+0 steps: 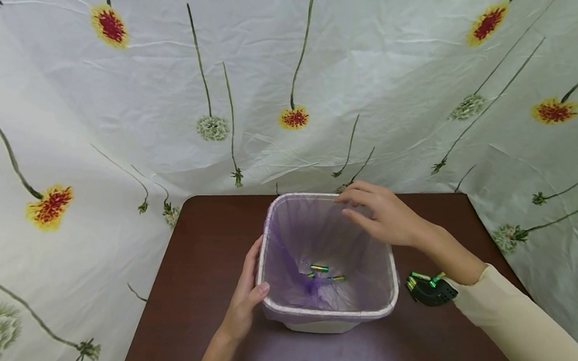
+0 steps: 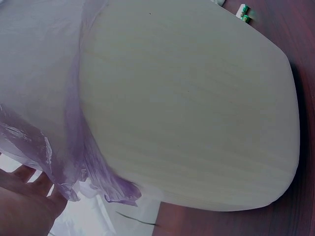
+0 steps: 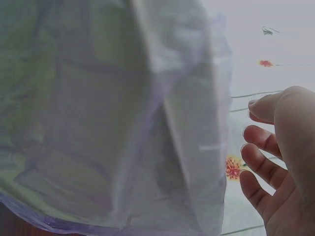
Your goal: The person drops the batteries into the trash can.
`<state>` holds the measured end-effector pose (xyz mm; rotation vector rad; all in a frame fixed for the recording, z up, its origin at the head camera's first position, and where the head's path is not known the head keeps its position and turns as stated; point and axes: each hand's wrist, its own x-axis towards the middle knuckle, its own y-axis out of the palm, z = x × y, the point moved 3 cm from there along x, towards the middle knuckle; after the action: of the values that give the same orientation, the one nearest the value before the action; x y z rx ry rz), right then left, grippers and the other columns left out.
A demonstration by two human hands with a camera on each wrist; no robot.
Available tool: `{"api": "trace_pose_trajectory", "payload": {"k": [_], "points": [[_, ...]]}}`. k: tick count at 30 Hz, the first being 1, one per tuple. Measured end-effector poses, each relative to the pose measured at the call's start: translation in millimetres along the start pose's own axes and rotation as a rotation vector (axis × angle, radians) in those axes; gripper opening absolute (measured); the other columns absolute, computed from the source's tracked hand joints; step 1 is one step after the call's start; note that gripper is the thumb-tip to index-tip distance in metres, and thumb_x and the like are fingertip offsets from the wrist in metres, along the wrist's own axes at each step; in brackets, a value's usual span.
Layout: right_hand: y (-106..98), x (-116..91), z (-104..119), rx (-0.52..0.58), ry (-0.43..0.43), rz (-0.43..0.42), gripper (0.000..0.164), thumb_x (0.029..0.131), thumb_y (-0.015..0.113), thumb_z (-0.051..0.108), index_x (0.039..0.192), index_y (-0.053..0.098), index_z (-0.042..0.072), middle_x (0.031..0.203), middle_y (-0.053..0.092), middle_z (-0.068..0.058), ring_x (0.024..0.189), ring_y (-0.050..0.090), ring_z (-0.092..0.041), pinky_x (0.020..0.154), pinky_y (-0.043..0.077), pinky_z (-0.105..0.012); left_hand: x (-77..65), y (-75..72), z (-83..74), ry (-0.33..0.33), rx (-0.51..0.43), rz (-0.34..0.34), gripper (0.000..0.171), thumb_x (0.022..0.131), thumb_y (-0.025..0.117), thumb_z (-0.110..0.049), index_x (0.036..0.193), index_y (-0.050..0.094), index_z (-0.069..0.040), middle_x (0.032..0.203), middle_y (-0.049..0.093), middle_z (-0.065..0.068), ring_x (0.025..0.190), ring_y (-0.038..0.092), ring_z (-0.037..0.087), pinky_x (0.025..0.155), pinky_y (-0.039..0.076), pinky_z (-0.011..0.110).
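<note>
Head view: The bin (image 1: 327, 314) is steadied by the left hand (image 1: 242, 305), thumb over the rim and fingers along the outer wall. The liner (image 1: 292, 230) is folded over the rim; fitting is judged complete. Three batteries (image 1: 319, 268) are seen at the bottom, to the right of the left hand. The right hand (image 1: 382, 210) is held at the far right rim, its fingers loosely bent, nothing gripped. Nearer the body than that hand, beside its cuff, a tray (image 1: 432, 295) with several more batteries is seen on the surface (image 1: 209, 262). Progress is judged partial: the bin's three are taken as done, those at the tray as left.

Left wrist view: Loose liner is hung over the pale bin wall; the left fingertips are partly hidden by it.

Right wrist view: No battery is seen in the right hand; thumb and fingers are spread apart, with a gap between them and the liner.
</note>
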<state>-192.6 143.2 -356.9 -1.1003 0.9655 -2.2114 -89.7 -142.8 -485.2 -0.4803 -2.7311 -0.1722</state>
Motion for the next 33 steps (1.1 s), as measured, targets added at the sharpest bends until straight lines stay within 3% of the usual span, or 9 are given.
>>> {"api": "trace_pose_trajectory", "payload": {"k": [16,33], "points": [[-10.3,-24.0,-6.3,-0.035,0.040,-0.057,0.029,0.094,0.071,-0.003,0.120,0.073,0.008,0.107,0.070,-0.002,0.085,0.063,-0.010,0.063,0.052,-0.029,1.1,2.2,0.1,-0.004,0.006,-0.006,0.077,0.097,0.045,-0.017,0.167,0.014,-0.018,0.168,0.015,0.012,0.146,0.027,0.030,0.114,0.028,0.030],[-21.8,-64.0,-20.3,-0.102,0.150,-0.137,0.028,0.089,0.074,-0.004,0.116,0.074,0.006,0.105,0.072,0.000,0.091,0.064,-0.011,0.075,0.049,-0.024,0.0,2.5,0.3,0.016,-0.015,-0.014,0.077,0.096,0.045,-0.017,0.167,0.014,-0.016,0.168,0.016,0.012,0.147,0.025,0.028,0.115,0.025,0.027]]}}
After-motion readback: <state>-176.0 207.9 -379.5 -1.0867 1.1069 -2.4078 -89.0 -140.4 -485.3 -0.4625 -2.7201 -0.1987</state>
